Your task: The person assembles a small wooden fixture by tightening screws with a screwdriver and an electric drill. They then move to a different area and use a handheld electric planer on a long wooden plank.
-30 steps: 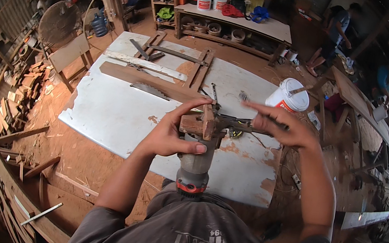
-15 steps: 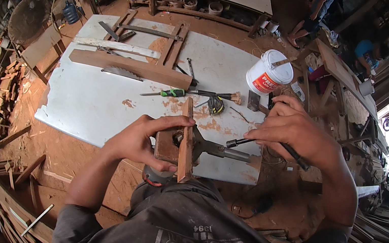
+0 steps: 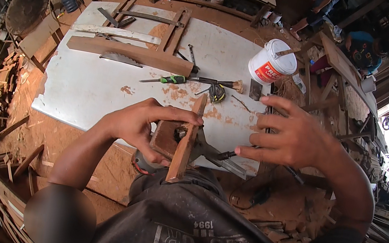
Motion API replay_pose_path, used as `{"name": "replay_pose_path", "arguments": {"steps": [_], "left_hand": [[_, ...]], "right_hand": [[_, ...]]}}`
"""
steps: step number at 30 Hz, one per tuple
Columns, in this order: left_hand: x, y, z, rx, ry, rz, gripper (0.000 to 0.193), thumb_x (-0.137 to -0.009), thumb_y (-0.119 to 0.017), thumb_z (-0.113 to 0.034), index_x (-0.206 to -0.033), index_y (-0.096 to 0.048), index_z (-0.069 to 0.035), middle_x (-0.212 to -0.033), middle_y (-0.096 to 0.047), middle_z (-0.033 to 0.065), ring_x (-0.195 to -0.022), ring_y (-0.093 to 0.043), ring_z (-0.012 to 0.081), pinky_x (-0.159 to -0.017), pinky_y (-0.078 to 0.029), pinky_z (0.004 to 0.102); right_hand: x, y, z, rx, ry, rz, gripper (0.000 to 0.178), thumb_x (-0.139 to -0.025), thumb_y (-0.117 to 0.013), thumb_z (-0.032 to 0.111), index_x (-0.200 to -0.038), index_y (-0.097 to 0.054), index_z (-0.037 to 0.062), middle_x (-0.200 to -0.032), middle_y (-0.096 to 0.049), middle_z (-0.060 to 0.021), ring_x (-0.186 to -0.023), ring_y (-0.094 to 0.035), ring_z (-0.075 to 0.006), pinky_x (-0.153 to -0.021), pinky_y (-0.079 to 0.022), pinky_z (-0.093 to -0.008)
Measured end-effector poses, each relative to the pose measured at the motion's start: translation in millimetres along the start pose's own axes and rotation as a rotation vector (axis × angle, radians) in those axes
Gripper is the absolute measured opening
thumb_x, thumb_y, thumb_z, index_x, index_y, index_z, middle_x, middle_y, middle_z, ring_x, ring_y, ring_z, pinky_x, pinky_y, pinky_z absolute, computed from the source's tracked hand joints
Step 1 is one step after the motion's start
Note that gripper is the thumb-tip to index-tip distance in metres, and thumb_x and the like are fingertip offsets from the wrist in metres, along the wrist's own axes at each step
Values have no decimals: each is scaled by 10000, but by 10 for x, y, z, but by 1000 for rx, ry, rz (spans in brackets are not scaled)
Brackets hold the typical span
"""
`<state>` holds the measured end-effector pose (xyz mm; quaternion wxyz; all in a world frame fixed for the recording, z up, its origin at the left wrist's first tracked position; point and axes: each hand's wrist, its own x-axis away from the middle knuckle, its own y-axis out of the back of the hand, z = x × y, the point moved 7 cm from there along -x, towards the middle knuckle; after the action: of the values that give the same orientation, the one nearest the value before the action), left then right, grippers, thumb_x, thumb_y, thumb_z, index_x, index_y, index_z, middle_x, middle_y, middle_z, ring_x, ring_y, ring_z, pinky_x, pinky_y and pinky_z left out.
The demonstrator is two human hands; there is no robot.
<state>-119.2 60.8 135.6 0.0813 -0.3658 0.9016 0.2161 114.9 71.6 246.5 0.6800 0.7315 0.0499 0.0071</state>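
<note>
My left hand [image 3: 140, 125] is closed round a brown wooden block [image 3: 163, 139], with a bolt-like metal piece set in a hole in it. A narrow wooden strip [image 3: 183, 153] crosses the block's right side, my left fingertips at its upper part. A grey metal arm [image 3: 236, 166] sticks out to the right from behind the strip. My right hand [image 3: 290, 135] has a slim dark rod-shaped tool [image 3: 225, 155] at its fingers, its tip at the metal arm. Several fingers are loosely stretched, and the tool's middle is partly hidden behind the hand.
On the white worktable [image 3: 89, 106] lie a green-handled screwdriver [image 3: 173, 80], a black-and-yellow coiled item [image 3: 216, 93], a brush [image 3: 231, 84], a saw blade [image 3: 120, 58] and wooden pieces. A white bucket [image 3: 272, 62] stands at the right edge. Two people [image 3: 366, 50] are beyond, at the upper right.
My right hand has tilted and its fingers have spread, the tool's tip coming down to the metal arm. The wooden block has tilted slightly in my left hand. The view has shifted somewhat.
</note>
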Motion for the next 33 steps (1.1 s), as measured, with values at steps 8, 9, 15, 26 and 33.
{"name": "replay_pose_path", "arguments": {"steps": [8, 9, 15, 26, 33], "left_hand": [[-92, -140, -30, -189, 69, 77, 941, -637, -970, -392, -1476, -619, -150, -1383, -724, 88, -895, -759, 292, -774, -591, 379], [-102, -169, -58, -227, 37, 65, 947, -644, -955, -434, -1491, -613, -185, -1365, -734, 82, -748, -768, 291, -670, -585, 383], [-19, -296, 53, -332, 80, 74, 1007, -629, -910, -618, -1495, -611, -200, -1350, -740, 71, -682, -745, 293, -655, -578, 391], [-19, -85, 72, -122, 39, -80, 947, -579, -980, -235, -1443, -629, -72, -1403, -710, 127, -1215, -726, 332, -1054, -579, 405], [-61, -79, 67, -77, 66, -50, 978, -547, -985, -239, -1445, -631, -77, -1396, -716, 122, -1220, -727, 330, -1054, -577, 419]], "right_hand": [[208, -505, -107, -935, -805, 396, 289, -1038, -652, 226, -1267, -745, 76, -878, -730, -56, -752, -701, -205, -770, -566, -355], [299, -683, -84, -1215, -1119, 447, 297, -1060, -627, 230, -1268, -747, 54, -859, -735, -77, -667, -700, -213, -694, -573, -356], [553, -918, 39, -1507, -1228, 393, 337, -1094, -582, 222, -1343, -704, 30, -857, -741, -96, -595, -685, -175, -611, -551, -327], [370, -300, -49, -255, -346, 48, 435, -878, -800, 177, -1309, -757, 216, -991, -732, 51, -962, -647, -182, -1129, -448, -519], [406, -286, -9, -239, -266, -10, 462, -855, -801, 182, -1311, -759, 240, -1018, -744, 82, -963, -640, -162, -1151, -423, -556]]}}
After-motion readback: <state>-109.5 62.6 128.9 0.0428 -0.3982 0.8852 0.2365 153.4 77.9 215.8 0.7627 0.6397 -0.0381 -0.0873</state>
